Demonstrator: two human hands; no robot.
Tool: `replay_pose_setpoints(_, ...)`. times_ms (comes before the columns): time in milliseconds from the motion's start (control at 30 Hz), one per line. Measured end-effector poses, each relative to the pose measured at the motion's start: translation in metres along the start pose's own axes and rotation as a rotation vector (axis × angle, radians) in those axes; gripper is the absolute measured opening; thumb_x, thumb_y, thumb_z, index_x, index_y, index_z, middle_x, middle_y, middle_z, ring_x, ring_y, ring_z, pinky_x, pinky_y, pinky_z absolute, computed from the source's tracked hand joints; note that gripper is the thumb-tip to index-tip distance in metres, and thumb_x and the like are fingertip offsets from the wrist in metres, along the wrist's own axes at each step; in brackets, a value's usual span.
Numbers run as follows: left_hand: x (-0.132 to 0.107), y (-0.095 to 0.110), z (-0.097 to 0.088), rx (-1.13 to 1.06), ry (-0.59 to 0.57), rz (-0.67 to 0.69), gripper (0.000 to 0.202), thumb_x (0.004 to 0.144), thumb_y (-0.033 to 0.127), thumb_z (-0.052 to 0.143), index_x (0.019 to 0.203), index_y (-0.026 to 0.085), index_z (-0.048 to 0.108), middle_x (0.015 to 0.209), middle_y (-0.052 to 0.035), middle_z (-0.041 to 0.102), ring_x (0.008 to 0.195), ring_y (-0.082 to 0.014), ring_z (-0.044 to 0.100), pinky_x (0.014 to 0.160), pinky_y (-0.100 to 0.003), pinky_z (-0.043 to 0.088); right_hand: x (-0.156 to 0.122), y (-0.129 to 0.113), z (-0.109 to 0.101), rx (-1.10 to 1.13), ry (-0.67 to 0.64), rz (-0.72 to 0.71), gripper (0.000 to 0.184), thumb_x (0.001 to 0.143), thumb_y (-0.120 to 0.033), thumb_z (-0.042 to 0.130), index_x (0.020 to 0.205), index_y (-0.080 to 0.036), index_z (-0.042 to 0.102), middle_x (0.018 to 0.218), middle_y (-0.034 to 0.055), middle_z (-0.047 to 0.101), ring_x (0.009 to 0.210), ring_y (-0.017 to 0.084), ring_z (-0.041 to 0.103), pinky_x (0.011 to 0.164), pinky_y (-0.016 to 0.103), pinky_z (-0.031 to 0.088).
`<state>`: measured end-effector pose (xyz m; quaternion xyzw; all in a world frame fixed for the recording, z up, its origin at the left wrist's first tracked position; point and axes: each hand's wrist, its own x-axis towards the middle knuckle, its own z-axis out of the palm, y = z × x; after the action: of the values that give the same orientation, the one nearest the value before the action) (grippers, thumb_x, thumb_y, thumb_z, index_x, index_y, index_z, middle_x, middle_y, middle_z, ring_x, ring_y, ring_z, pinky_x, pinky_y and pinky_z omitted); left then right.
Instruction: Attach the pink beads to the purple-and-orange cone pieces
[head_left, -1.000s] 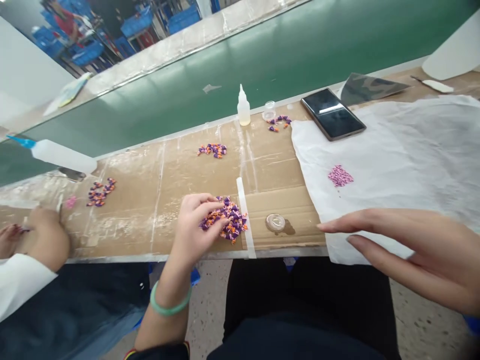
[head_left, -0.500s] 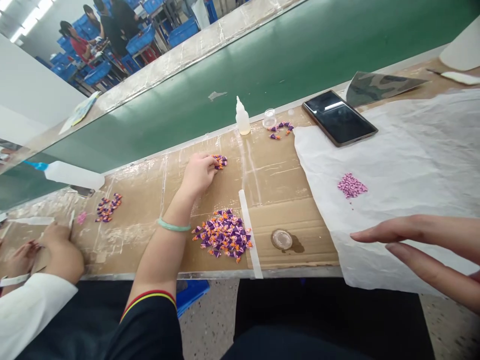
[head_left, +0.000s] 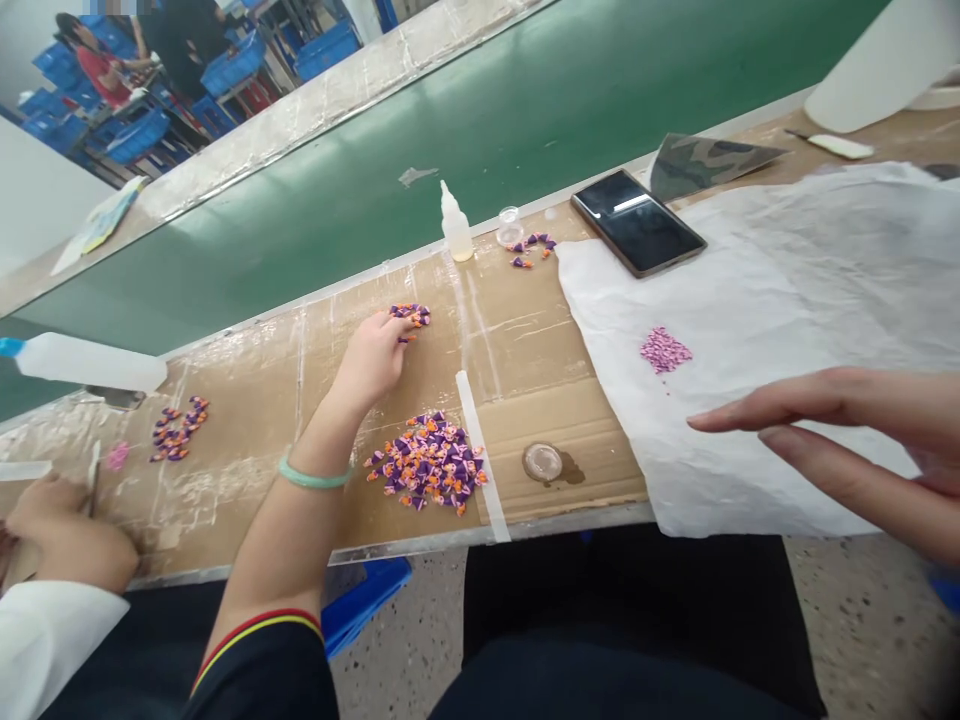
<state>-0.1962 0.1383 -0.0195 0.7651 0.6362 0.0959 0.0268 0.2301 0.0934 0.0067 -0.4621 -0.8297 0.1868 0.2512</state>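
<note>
My left hand (head_left: 371, 355) reaches across the cardboard-covered bench (head_left: 247, 400), its fingers curled and pinched onto a small pile of purple and orange pieces (head_left: 412, 314). A green bangle sits on that wrist. Nearer the front edge lies a larger pile of the same pieces (head_left: 427, 472), untouched, beside a white strip (head_left: 480, 455). My right hand (head_left: 862, 450) hovers open, fingers stretched out, over the near edge of a white sheet (head_left: 787, 290). A small heap of pink bits (head_left: 664, 350) rests on that sheet.
A glue bottle (head_left: 455, 224), a small clear jar (head_left: 509, 226) and a few pieces (head_left: 532, 247) stand at the back. A phone (head_left: 637, 220) lies on the sheet. A round lid (head_left: 542, 461) is near front. A co-worker's hand (head_left: 60, 525) and a large bottle (head_left: 82, 362) are left. Green belt (head_left: 450, 120) behind.
My left hand left the large near pile and reached back to the small far pile, where it stays. My right hand has stayed open, drifting slightly right.
</note>
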Motion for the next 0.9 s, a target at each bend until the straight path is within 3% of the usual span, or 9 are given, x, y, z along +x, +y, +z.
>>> replay_pose_setpoints(100, -0.010, 0.006, -0.007, -0.147, 0.131, -0.021, 0.017, 0.088, 0.020, 0.055, 0.091, 0.020, 0.072, 0.098, -0.0097, 0.068, 0.096, -0.0264, 0.064, 0.088, -0.041, 0.052, 0.003, 0.000, -0.020, -0.011, -0.027, -0.128, 0.017, 0.097, -0.041, 0.053, 0.103, -0.038, 0.069, 0.092, -0.0025, 0.078, 0.076, 0.016, 0.074, 0.056, 0.033, 0.052)
replay_pose_setpoints(167, -0.018, 0.013, -0.010, -0.277, 0.201, -0.074, 0.011, 0.084, 0.028, 0.065, 0.086, 0.022, 0.074, 0.089, -0.0061, 0.067, 0.082, -0.0232, 0.061, 0.079, -0.038, 0.051, 0.006, -0.002, -0.029, 0.014, 0.003, -0.126, 0.016, 0.096, -0.029, 0.054, 0.099, -0.032, 0.069, 0.090, -0.0013, 0.077, 0.073, 0.015, 0.073, 0.056, 0.030, 0.051)
replay_pose_setpoints(233, -0.027, 0.022, -0.012, -0.483, 0.231, -0.220, 0.010, 0.079, 0.030, 0.072, 0.085, 0.022, 0.075, 0.072, -0.0017, 0.061, 0.066, -0.0183, 0.053, 0.066, -0.034, 0.045, 0.011, -0.001, -0.030, 0.041, 0.007, -0.066, 0.017, 0.095, -0.023, 0.052, 0.095, -0.026, 0.069, 0.092, 0.0016, 0.077, 0.077, 0.016, 0.073, 0.062, 0.030, 0.052)
replay_pose_setpoints(333, -0.039, 0.042, -0.017, -0.916, 0.244, -0.439, 0.017, 0.071, 0.031, 0.079, 0.084, 0.022, 0.075, 0.065, 0.0000, 0.060, 0.060, -0.0150, 0.049, 0.057, -0.030, 0.039, 0.015, 0.014, -0.019, 0.062, -0.027, 0.025, 0.018, 0.092, -0.023, 0.050, 0.088, -0.022, 0.068, 0.091, 0.0046, 0.075, 0.082, 0.019, 0.070, 0.069, 0.033, 0.054)
replay_pose_setpoints(467, -0.054, 0.068, -0.026, -1.245, 0.141, -0.450, 0.021, 0.063, 0.032, 0.086, 0.078, 0.025, 0.073, 0.051, 0.0032, 0.051, 0.051, -0.0119, 0.043, 0.049, -0.026, 0.034, 0.019, 0.039, 0.007, -0.027, -0.130, 0.010, 0.014, 0.088, -0.022, 0.052, 0.085, -0.020, 0.066, 0.087, 0.0066, 0.070, 0.084, 0.022, 0.064, 0.074, 0.037, 0.050)
replay_pose_setpoints(600, -0.073, 0.089, -0.034, -1.231, 0.005, -0.482, 0.021, 0.070, 0.039, 0.084, 0.080, 0.026, 0.072, 0.060, 0.0008, 0.059, 0.055, -0.0133, 0.049, 0.047, -0.025, 0.038, 0.023, 0.045, 0.028, -0.070, -0.186, -0.002, 0.012, 0.087, -0.020, 0.053, 0.081, -0.019, 0.064, 0.083, 0.0073, 0.068, 0.085, 0.023, 0.059, 0.080, 0.039, 0.046)
replay_pose_setpoints(800, -0.101, 0.120, -0.035, -0.979, 0.119, -0.612, 0.015, 0.082, 0.035, 0.073, 0.092, 0.026, 0.066, 0.066, 0.0024, 0.059, 0.057, -0.0127, 0.052, 0.048, -0.022, 0.042, 0.029, 0.038, 0.042, -0.080, -0.151, 0.034, 0.011, 0.086, -0.019, 0.055, 0.076, -0.019, 0.061, 0.081, 0.0068, 0.068, 0.082, 0.023, 0.057, 0.081, 0.038, 0.045)
replay_pose_setpoints(900, -0.110, 0.128, -0.030, -0.880, 0.176, -0.483, 0.011, 0.083, 0.029, 0.071, 0.093, 0.025, 0.067, 0.069, 0.0026, 0.063, 0.054, -0.0118, 0.056, 0.047, -0.021, 0.045, 0.030, 0.037, 0.047, -0.092, -0.117, 0.032, 0.010, 0.084, -0.019, 0.056, 0.074, -0.020, 0.060, 0.078, 0.0065, 0.067, 0.081, 0.024, 0.057, 0.079, 0.040, 0.045)
